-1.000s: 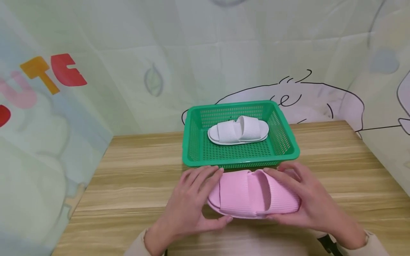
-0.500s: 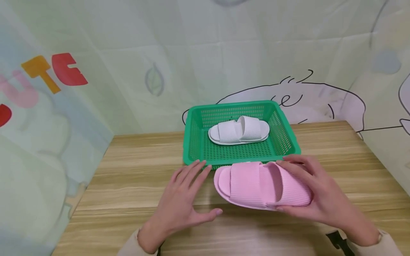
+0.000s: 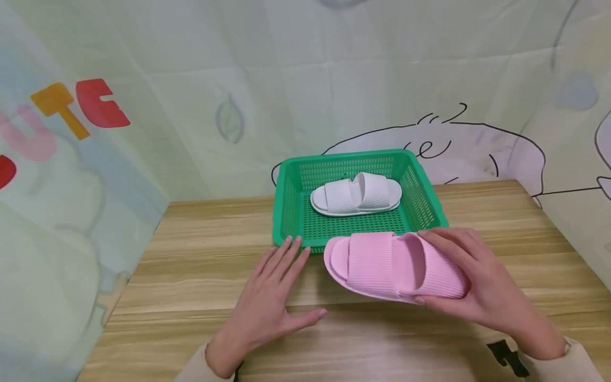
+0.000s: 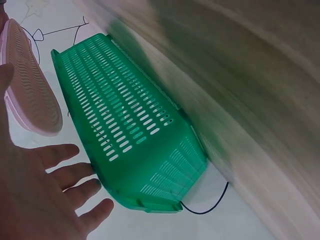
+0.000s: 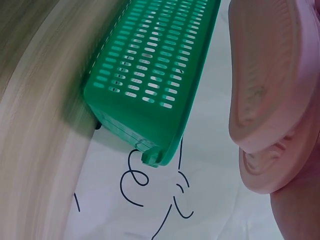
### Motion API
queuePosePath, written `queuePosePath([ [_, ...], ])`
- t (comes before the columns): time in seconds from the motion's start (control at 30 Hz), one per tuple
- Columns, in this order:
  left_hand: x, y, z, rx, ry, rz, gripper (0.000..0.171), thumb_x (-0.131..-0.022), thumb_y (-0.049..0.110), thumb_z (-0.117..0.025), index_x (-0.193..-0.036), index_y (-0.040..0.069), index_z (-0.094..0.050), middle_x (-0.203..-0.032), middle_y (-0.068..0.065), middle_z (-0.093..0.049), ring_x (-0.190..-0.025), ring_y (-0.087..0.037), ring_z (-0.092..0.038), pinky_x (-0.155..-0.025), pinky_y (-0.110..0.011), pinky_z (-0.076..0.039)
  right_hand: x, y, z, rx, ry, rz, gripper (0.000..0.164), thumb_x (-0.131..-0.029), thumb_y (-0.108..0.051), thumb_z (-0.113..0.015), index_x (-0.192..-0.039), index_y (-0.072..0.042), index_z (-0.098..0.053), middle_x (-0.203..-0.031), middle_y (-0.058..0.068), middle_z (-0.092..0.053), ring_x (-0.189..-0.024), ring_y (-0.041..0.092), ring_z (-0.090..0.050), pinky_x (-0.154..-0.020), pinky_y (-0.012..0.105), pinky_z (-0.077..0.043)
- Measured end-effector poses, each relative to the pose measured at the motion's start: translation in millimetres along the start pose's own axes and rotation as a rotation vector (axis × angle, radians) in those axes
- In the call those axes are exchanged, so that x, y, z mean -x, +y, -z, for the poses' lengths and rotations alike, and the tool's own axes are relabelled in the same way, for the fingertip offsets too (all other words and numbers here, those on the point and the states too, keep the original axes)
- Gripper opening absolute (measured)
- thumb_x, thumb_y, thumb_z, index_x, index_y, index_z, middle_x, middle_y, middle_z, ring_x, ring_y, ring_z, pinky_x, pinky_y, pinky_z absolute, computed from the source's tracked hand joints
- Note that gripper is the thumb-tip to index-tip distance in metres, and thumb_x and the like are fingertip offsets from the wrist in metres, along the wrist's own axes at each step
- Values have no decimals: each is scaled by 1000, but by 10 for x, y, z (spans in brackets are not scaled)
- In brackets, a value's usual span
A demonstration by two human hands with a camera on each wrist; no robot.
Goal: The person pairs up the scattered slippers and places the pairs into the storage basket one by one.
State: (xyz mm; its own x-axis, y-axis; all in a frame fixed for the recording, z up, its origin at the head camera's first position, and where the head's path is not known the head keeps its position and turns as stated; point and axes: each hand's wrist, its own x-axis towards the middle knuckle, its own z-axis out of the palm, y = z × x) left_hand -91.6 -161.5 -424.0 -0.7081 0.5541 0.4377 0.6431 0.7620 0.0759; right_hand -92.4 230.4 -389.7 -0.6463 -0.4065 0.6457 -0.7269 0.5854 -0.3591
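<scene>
My right hand grips a pair of pink slippers by one end, thumb below and fingers on top. The pair is held up in front of the near rim of a green plastic basket. Two stacked pink soles show in the right wrist view. My left hand is spread and holds nothing, its fingertips by the basket's near left corner; whether they touch it I cannot tell. Inside the basket lie white slippers, straps up, toward the back wall.
Under everything is a wood-grain table. A printed cloth backdrop with cartoon drawings hangs behind the basket and along the left side. A black strap piece shows by the right sleeve.
My left hand has let go of the pink slippers and moved left. The right hand has carried them up, rightward and toward the basket. The basket and white slippers stay put.
</scene>
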Motion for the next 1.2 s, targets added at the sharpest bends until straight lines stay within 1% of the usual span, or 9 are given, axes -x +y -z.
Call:
queuePosePath([
  [0.13,10,-6,-23,-4,-33,11,103,-91,82,-54,-161,6,-45,-173,-12,-31,-160,-33,-29,-126,-54,-29,7,19,-18,-6,8,6,92,-78,-69,-84,-144,-6,-65,-136,10,-65,-123,16,-52,-98,14,-39],
  [0.27,12,-3,-28,-9,-53,22,102,-92,81,-55,-162,7,-44,-174,-11,-29,-161,-32,-27,-125,-55,-31,3,38,-30,-5,11,10,93,-81,-72,-80,-144,-6,-64,-136,11,-64,-123,17,-52,-100,14,-37],
  [0.4,4,-2,-39,-18,-42,16,103,-92,81,-55,-161,6,-44,-173,-13,-30,-160,-34,-29,-125,-55,-32,-14,50,-27,-2,0,0,93,-82,-72,-79,-146,-6,-63,-138,12,-63,-124,18,-51,-102,14,-37],
  [0.53,3,-4,-52,-27,-35,12,103,-94,81,-53,-161,4,-43,-173,-13,-30,-160,-34,-30,-126,-54,-30,-38,56,-15,8,-29,-31,94,-80,-70,-82,-148,-9,-61,-141,10,-62,-126,17,-50,-100,14,-38],
  [0.63,5,-3,-54,-30,-38,15,103,-94,80,-52,-162,3,-42,-173,-13,-30,-160,-34,-29,-127,-53,-28,-66,60,-11,2,-42,-41,94,-78,-64,-88,-149,-9,-61,-142,10,-62,-126,18,-50,-99,15,-39],
  [0.77,-6,-13,-52,-33,-31,10,102,-94,79,-54,-160,2,-44,-171,-14,-34,-159,-34,-31,-127,-53,-28,-119,68,-13,-14,-44,-36,94,-80,-65,-85,-150,-8,-59,-144,11,-61,-127,20,-50,-100,16,-38],
  [0.9,-28,-35,-41,-24,-29,-1,102,-94,78,-56,-159,1,-46,-169,-16,-37,-159,-33,-31,-129,-51,-24,-181,92,-25,-6,-48,-36,95,-84,-72,-76,-152,-8,-57,-146,13,-58,-129,21,-49,-101,14,-38],
  [1.07,-35,-54,-33,2,-51,-4,102,-94,78,-58,-159,1,-46,-170,-16,-35,-160,-33,-29,-131,-49,-22,-245,143,-27,-15,-68,-55,97,-83,-68,-80,-154,-7,-54,-147,14,-56,-130,21,-46,-99,14,-40],
  [1.2,-36,-59,-24,20,-62,-4,100,-94,77,-58,-159,1,-45,-171,-16,-34,-160,-35,-29,-130,-50,-24,-315,189,-42,-18,-63,-48,97,-79,-54,-91,-155,-7,-53,-149,14,-55,-131,22,-46,-100,16,-40],
])
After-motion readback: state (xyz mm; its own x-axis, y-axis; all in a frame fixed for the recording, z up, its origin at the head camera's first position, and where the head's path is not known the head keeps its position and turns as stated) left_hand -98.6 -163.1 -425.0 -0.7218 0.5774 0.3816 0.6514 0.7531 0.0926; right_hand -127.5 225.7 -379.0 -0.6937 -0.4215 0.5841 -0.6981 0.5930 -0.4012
